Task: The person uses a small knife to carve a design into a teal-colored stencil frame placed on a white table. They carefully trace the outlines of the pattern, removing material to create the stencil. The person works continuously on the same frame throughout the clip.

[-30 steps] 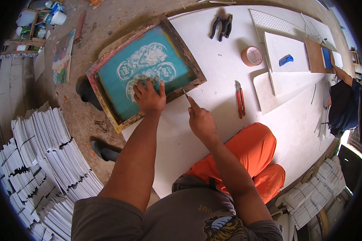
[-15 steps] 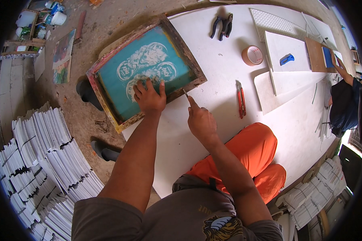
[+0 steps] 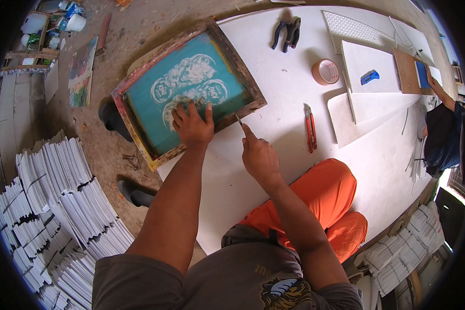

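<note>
A wooden silk-screen frame (image 3: 247, 106) with teal mesh (image 3: 165, 135) and a pale printed design lies tilted at the left end of the white table. On the mesh's lower part rests my left hand (image 3: 195, 124), fingers spread and nothing in them. My right hand (image 3: 262, 159) is closed round a slim tool (image 3: 239, 120) with a narrow metal end. That end meets the near side of the frame; the handle is hidden in my fist, so its kind is unclear. To the right of this hand lies a red utility knife (image 3: 310, 129).
Pliers (image 3: 286, 34), a roll of brown tape (image 3: 325, 71) and a blue cutter (image 3: 370, 77) lie across the white tabletop (image 3: 289, 93). At the far right another person's hand (image 3: 435, 82) touches a blue piece. Bundled white sheets (image 3: 62, 206) stand at the left.
Very little differs. Both hands keep their places, and the tool's tip stays at the frame's edge; the whole view has shifted slightly.
</note>
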The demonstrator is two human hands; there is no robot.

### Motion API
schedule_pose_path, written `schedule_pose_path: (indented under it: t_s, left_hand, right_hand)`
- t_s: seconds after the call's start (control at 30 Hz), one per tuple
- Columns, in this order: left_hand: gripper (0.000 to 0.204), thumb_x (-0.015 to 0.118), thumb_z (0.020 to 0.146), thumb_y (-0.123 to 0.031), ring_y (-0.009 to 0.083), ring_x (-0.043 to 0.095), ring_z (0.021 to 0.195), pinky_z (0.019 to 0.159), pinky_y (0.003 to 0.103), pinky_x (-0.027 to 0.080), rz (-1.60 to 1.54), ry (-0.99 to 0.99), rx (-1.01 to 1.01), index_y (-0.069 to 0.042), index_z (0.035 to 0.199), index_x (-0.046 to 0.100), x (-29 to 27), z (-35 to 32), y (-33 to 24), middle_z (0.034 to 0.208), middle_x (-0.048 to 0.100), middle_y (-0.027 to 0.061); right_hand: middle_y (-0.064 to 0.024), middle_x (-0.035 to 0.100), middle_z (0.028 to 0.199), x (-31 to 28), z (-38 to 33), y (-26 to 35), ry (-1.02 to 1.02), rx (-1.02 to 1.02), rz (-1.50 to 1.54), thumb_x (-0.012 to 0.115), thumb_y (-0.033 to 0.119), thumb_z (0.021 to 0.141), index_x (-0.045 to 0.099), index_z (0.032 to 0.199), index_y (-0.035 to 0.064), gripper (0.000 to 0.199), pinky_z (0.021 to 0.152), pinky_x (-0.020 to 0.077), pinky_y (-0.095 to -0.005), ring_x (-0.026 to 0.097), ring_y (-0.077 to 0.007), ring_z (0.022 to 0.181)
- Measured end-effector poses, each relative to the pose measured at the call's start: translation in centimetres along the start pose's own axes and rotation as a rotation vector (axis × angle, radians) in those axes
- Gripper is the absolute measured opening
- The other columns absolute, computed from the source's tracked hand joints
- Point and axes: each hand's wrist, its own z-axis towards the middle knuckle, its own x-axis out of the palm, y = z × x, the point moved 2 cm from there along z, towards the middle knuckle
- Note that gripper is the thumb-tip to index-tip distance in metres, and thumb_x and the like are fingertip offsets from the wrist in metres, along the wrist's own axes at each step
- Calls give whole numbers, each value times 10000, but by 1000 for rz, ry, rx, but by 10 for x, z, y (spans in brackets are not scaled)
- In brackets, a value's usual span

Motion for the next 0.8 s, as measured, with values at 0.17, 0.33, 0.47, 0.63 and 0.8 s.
schedule_pose_path:
  t_s: [0.17, 0.33, 0.47, 0.63, 0.8]
  left_hand:
    - [708, 439, 1052, -623, 527, 306, 1462, 1154, 662, 295, -29, 44, -7, -68, 1490, 481, -5, 1, -2, 1545, 362, 269]
    - [692, 441, 1057, -608, 536, 320, 1448, 1134, 664, 311, -7, 15, 28, -61, 1479, 480, -6, -1, -2, 1532, 369, 274]
    - [685, 440, 1058, -605, 546, 337, 1431, 1124, 666, 318, -21, -16, 62, -56, 1465, 486, -3, -1, -1, 1514, 386, 278]
    - [694, 450, 1050, -617, 548, 346, 1424, 1126, 668, 319, -25, -19, 25, -59, 1460, 494, -1, 0, -1, 1515, 391, 279]
    - [702, 449, 1048, -628, 551, 345, 1425, 1126, 668, 322, -29, -25, 26, -60, 1458, 501, -1, 0, -1, 1519, 392, 279]
  right_hand:
    - [-288, 719, 976, -7, 1, 5, 42, 9, -24, 542, 190, 1036, 458, 1554, 161, 525, 804, 587, -582, 733, -471, 888]
    - [-292, 727, 1017, -21, 3, 26, 133, 71, -69, 542, 120, 973, 444, 1557, 119, 593, 860, 589, -569, 737, -471, 958]
    - [-303, 730, 1036, -7, 2, 22, 119, 123, 70, 515, 185, 1027, 432, 1575, 148, 555, 881, 581, -570, 735, -471, 978]
    - [-277, 745, 1032, 13, -2, 19, 40, 142, 39, 485, 252, 1077, 448, 1569, 162, 501, 874, 571, -583, 728, -481, 961]
    - [-266, 739, 985, 24, 4, 3, -28, 53, 236, 475, 235, 1083, 465, 1561, 167, 483, 835, 580, -583, 735, -464, 909]
